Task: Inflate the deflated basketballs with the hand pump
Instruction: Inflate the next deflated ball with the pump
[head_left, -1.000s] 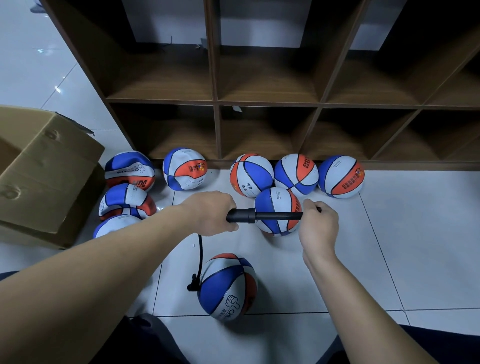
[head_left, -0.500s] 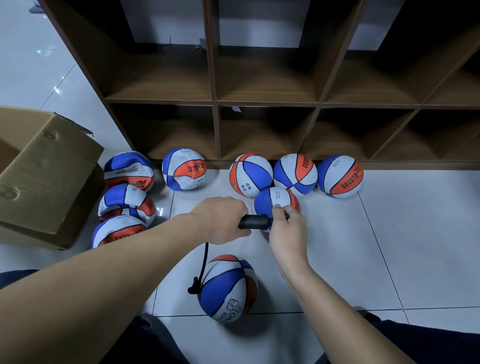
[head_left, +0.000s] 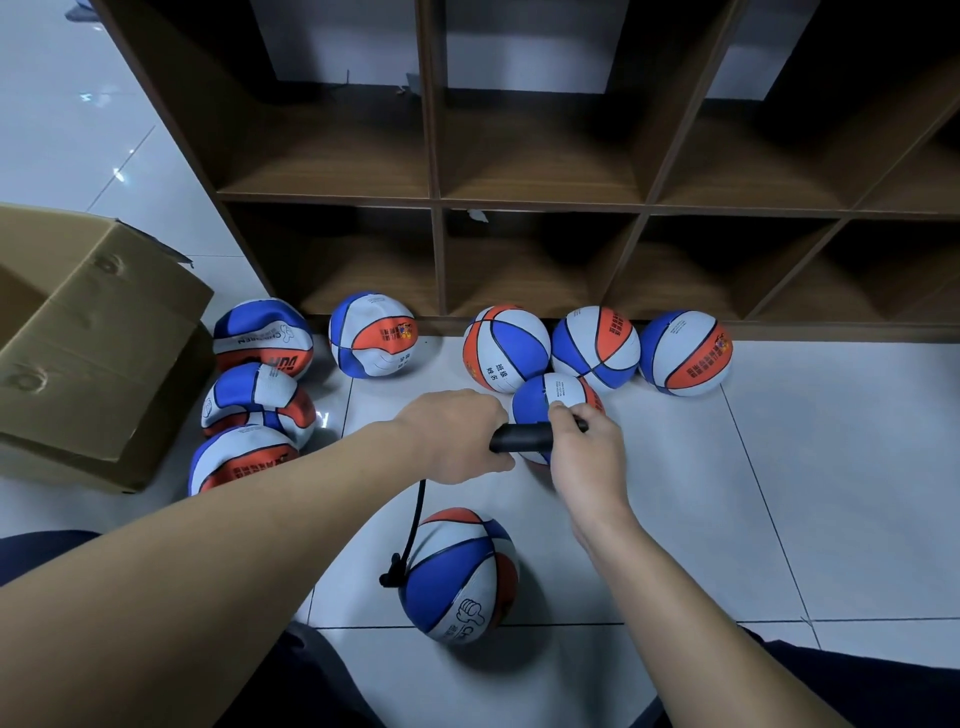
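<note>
A slim black hand pump (head_left: 522, 437) is held level above the pale tiled floor (head_left: 779, 493), its barrel wrapped in the clenched left hand (head_left: 457, 439) and its handle end gripped by the curled fingers of the right hand (head_left: 587, 457), the two hands close together with only a short stretch of barrel showing between them. From under the left hand a thin black hose (head_left: 413, 525) drops to a connector on the left side of a round blue, white and orange basketball (head_left: 460, 574) lying on the floor nearest the person. Just behind the hands sits another blue and white ball (head_left: 550, 400), partly hidden by the right hand. Beyond it three round balls (head_left: 595, 345) line up against the base of a dark wooden cubby shelf (head_left: 540, 202). To the left lie four dented, slack balls (head_left: 260, 384) of the same colours, one against the shelf base and three beside a brown cardboard box (head_left: 88, 343) with an open flap.
</note>
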